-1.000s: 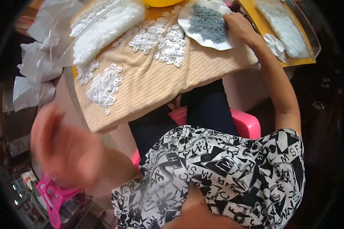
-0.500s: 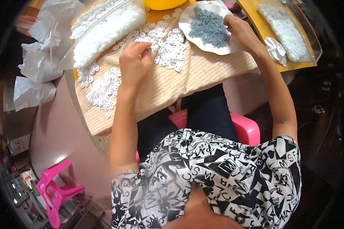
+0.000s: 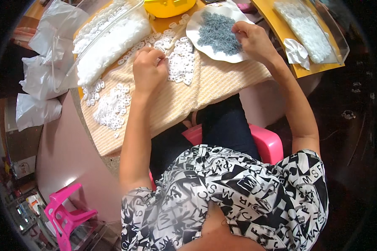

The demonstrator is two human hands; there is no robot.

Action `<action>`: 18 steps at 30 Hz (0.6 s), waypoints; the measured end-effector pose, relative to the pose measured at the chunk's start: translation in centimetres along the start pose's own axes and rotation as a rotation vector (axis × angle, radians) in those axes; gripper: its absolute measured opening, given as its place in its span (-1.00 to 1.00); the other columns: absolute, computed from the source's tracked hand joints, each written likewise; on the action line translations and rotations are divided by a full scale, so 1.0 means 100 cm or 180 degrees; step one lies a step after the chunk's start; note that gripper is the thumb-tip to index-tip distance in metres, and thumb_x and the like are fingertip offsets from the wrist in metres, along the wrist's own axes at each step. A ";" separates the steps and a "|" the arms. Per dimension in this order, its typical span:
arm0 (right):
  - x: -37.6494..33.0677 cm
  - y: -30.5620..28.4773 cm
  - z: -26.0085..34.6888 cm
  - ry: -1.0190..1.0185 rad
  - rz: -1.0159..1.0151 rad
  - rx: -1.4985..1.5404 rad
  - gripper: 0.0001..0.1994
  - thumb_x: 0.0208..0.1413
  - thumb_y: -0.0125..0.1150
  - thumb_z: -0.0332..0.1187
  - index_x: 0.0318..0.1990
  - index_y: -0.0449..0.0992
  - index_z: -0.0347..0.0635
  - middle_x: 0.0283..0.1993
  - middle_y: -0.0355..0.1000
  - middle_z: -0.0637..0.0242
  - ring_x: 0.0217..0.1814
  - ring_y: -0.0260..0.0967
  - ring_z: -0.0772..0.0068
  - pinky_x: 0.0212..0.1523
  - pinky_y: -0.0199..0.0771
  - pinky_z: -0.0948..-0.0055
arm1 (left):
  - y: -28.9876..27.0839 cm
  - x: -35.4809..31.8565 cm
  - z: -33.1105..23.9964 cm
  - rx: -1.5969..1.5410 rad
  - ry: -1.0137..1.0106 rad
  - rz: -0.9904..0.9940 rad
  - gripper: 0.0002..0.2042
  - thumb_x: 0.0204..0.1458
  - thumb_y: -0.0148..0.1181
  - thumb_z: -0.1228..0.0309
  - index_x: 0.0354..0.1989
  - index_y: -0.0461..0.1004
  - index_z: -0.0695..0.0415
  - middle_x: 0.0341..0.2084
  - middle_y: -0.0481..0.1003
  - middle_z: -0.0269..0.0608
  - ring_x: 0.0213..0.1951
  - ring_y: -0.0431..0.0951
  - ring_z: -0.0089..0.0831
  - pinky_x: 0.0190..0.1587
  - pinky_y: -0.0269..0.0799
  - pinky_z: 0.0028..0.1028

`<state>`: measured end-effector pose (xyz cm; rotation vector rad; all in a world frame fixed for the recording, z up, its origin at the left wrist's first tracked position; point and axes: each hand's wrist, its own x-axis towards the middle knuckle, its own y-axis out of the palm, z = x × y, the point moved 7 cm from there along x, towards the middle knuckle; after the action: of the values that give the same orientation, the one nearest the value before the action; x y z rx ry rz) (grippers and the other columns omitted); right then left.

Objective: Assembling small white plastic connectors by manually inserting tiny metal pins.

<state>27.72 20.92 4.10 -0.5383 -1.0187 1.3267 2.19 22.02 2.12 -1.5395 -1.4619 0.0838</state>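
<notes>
My left hand (image 3: 150, 71) is closed, thumb against curled fingers, above the cloth beside a heap of small white pieces with holes (image 3: 181, 60). Whatever its fingertips hold is too small to make out. A second white heap (image 3: 112, 106) lies on the cloth left of my left wrist. My right hand (image 3: 255, 42) pinches at the right side of a mound of thin grey-blue pieces (image 3: 218, 33). These lie on a white wavy-rimmed plate (image 3: 192, 31). Its fingertips are down at the mound, and what is between them cannot be seen.
A striped cream cloth (image 3: 218, 79) covers the table's near side. Clear bins of white parts stand at far left (image 3: 113, 46) and far right (image 3: 303, 31). Crumpled white paper (image 3: 296, 54) lies by the right bin. Behind is a yellow container (image 3: 169, 7); white bags (image 3: 37, 111) sit at left.
The view has shifted slightly, moving the table things left in the picture. My left hand has drawn back a little toward me. My right hand stays at the grey-blue mound, fingertips slightly nearer.
</notes>
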 end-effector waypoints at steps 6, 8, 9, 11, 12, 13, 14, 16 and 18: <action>-0.002 0.012 -0.006 0.0810 0.0628 0.1740 -0.84 -0.13 0.11 -0.53 -0.32 0.45 -0.34 -0.50 0.43 0.26 -0.50 0.34 0.56 -0.44 0.35 0.58 | -0.021 -0.025 -0.004 -0.2073 -0.1562 0.0164 -0.94 -0.21 0.16 0.61 -0.50 0.45 0.30 -0.47 0.45 -0.29 -0.50 0.35 -0.69 -0.45 0.25 -0.71; -0.002 0.009 -0.007 0.0832 0.0662 0.2190 -0.85 -0.12 0.10 -0.54 -0.33 0.45 -0.36 -0.51 0.42 0.28 -0.52 0.32 0.59 -0.46 0.33 0.62 | -0.026 -0.033 -0.017 -0.2528 -0.1604 0.0068 -0.96 -0.18 0.11 0.66 -0.50 0.43 0.31 -0.46 0.46 -0.19 -0.50 0.41 -0.62 -0.46 0.29 -0.68; -0.003 0.008 -0.005 0.0830 0.0706 0.2679 -0.86 -0.10 0.09 -0.55 -0.34 0.45 -0.38 -0.52 0.41 0.30 -0.54 0.29 0.62 -0.48 0.32 0.65 | -0.027 -0.037 -0.023 -0.2803 -0.1596 -0.0002 -0.95 -0.18 0.09 0.68 -0.50 0.43 0.31 -0.48 0.47 -0.21 -0.53 0.41 -0.63 -0.50 0.30 -0.69; -0.004 0.004 -0.007 0.0812 0.0622 0.2647 -0.88 -0.07 0.06 -0.56 -0.34 0.44 -0.41 -0.52 0.40 0.31 -0.54 0.29 0.62 -0.49 0.31 0.68 | -0.029 -0.046 -0.031 -0.3045 -0.1696 0.0097 -0.95 -0.17 0.09 0.69 -0.50 0.41 0.33 -0.44 0.46 -0.14 -0.49 0.47 -0.55 -0.49 0.33 -0.66; -0.003 0.000 -0.012 0.0827 0.0493 0.2384 -0.87 -0.09 0.07 -0.55 -0.34 0.45 -0.37 -0.52 0.41 0.28 -0.54 0.31 0.55 -0.48 0.32 0.63 | -0.028 -0.051 -0.033 -0.3180 -0.1762 0.0166 -0.96 -0.16 0.09 0.68 -0.49 0.41 0.33 -0.44 0.46 -0.12 -0.48 0.48 -0.53 -0.50 0.33 -0.65; -0.002 -0.003 -0.017 0.0835 0.0366 0.2125 -0.87 -0.11 0.08 -0.54 -0.34 0.46 -0.33 -0.52 0.42 0.25 -0.54 0.34 0.49 -0.47 0.34 0.58 | -0.028 -0.056 -0.035 -0.3310 -0.1829 0.0233 -0.96 -0.16 0.09 0.67 -0.48 0.41 0.34 -0.44 0.46 -0.10 -0.47 0.50 -0.50 -0.50 0.33 -0.65; -0.002 -0.001 -0.021 0.0824 0.0350 0.2096 -0.87 -0.11 0.08 -0.54 -0.34 0.46 -0.33 -0.52 0.42 0.25 -0.54 0.34 0.49 -0.47 0.34 0.58 | -0.031 -0.059 -0.036 -0.3209 -0.1887 0.0255 -0.96 -0.14 0.09 0.65 -0.47 0.40 0.35 -0.45 0.45 -0.09 -0.49 0.48 -0.51 -0.52 0.33 -0.64; 0.000 -0.011 -0.015 0.0091 -0.0023 -0.0004 -0.83 -0.18 0.07 -0.54 -0.35 0.49 -0.23 -0.47 0.43 0.14 -0.50 0.38 0.28 -0.42 0.36 0.45 | -0.037 -0.065 -0.032 -0.3273 -0.1827 0.0193 -0.96 -0.13 0.08 0.65 -0.47 0.40 0.35 -0.45 0.45 -0.09 -0.50 0.48 -0.51 -0.53 0.32 -0.64; -0.002 -0.009 -0.016 0.0164 0.0218 -0.0150 -0.78 -0.23 0.02 -0.53 -0.36 0.50 -0.16 -0.44 0.42 0.08 -0.42 0.38 0.15 -0.34 0.35 0.35 | -0.041 -0.071 -0.030 -0.3358 -0.1921 0.0078 -0.96 -0.12 0.07 0.64 -0.47 0.40 0.35 -0.46 0.44 -0.09 -0.54 0.45 -0.52 -0.55 0.30 -0.64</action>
<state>29.57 20.84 4.01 -0.6449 -0.9987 1.3452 -0.86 13.83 2.51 -2.5191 -2.1310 -0.2808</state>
